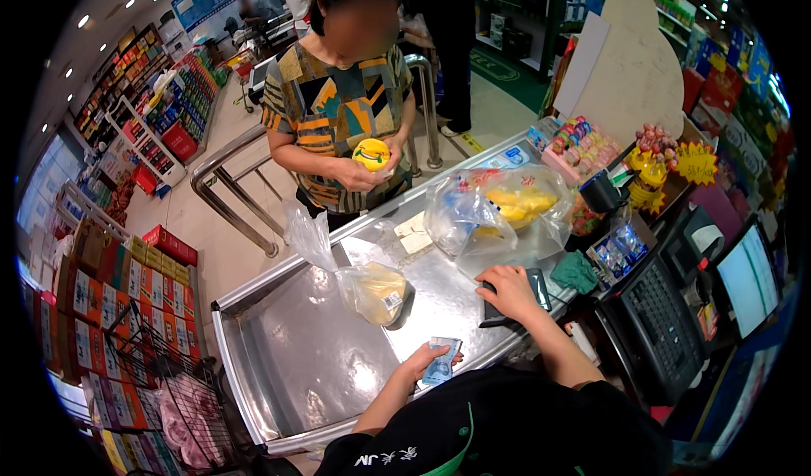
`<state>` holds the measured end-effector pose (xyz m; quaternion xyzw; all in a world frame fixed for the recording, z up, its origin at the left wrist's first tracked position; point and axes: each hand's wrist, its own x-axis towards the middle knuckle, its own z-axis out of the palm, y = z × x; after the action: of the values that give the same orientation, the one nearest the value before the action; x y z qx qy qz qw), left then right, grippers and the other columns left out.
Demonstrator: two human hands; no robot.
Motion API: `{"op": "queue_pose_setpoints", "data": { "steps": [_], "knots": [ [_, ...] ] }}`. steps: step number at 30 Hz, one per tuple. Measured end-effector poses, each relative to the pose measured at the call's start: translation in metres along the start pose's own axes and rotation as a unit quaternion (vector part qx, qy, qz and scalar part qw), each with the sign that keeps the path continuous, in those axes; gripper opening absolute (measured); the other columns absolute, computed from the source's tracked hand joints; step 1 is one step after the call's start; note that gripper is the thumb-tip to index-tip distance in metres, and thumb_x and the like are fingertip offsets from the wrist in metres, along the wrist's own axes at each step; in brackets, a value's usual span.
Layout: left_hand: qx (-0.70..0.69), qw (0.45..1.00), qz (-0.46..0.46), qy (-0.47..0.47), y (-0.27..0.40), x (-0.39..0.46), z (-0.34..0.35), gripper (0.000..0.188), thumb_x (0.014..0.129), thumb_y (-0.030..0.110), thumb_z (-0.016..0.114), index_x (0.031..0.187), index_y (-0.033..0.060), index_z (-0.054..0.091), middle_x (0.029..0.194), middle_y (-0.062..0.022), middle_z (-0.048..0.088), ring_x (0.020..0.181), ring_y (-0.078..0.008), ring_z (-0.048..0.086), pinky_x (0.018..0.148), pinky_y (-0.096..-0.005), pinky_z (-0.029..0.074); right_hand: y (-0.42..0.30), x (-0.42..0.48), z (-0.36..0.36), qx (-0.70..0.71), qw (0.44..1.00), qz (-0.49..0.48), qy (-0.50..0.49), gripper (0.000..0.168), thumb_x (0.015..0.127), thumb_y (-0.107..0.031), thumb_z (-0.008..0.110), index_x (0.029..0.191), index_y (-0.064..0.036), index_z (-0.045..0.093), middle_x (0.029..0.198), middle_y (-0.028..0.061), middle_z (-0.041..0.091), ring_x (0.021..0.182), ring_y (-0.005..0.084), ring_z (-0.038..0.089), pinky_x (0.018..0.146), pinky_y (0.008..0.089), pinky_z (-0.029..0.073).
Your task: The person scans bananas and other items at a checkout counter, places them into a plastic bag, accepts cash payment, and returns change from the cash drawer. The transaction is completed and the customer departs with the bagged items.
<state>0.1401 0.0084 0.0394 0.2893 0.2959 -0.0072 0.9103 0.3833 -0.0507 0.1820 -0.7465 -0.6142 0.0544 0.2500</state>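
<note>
In my left hand (pixel 423 363), over the near edge of the metal checkout counter (pixel 298 374), is a blue banknote (pixel 441 362). My right hand (pixel 510 291) lies across a small dark flat device (pixel 540 289) on the counter; the fingers cover much of it, so its kind and my grip are unclear. Between my hands and the customer rests a knotted clear plastic bag (pixel 374 292) of pale yellow contents with a white label. Farther right, beyond my right hand, sits a larger clear bag (pixel 500 207) with bright yellow items inside.
Across the counter a customer (pixel 342 102) holds a round yellow smiling-face item (pixel 371 154) beside steel rails (pixel 234 159). On the right are a green cloth (pixel 574 271), a black keyboard (pixel 659 311), a monitor (pixel 747 279) and candy displays (pixel 583 143). A wire basket (pixel 180 393) stands lower left.
</note>
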Motion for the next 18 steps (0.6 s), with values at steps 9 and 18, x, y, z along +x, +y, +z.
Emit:
{"op": "queue_pose_setpoints", "data": {
  "steps": [9,18],
  "knots": [
    [-0.001,1.000,0.008,-0.012,-0.0047,0.0045,-0.0080,0.036,0.085,0.018,0.060,0.114,-0.0025,0.050,0.101,-0.0173,0.062,0.090,-0.0245,0.063,0.074,-0.0329,0.054,-0.0014,0.0004,-0.0009,-0.004,1.000,-0.004,0.005,0.021,0.078,-0.027,0.064,0.094,-0.014,0.064,0.094,0.0030,0.058,0.093,0.0230,0.053,0.088,0.0374,0.033],
    [-0.006,1.000,0.004,-0.018,-0.0030,0.0038,-0.0065,0.036,0.085,0.017,0.060,0.114,-0.0027,0.050,0.101,-0.0171,0.063,0.089,-0.0238,0.063,0.073,-0.0325,0.054,-0.0034,0.0007,-0.0027,-0.001,1.000,-0.003,0.002,0.021,0.078,-0.027,0.063,0.094,-0.014,0.064,0.093,0.0031,0.058,0.093,0.0229,0.053,0.088,0.0372,0.033]
  ]
}}
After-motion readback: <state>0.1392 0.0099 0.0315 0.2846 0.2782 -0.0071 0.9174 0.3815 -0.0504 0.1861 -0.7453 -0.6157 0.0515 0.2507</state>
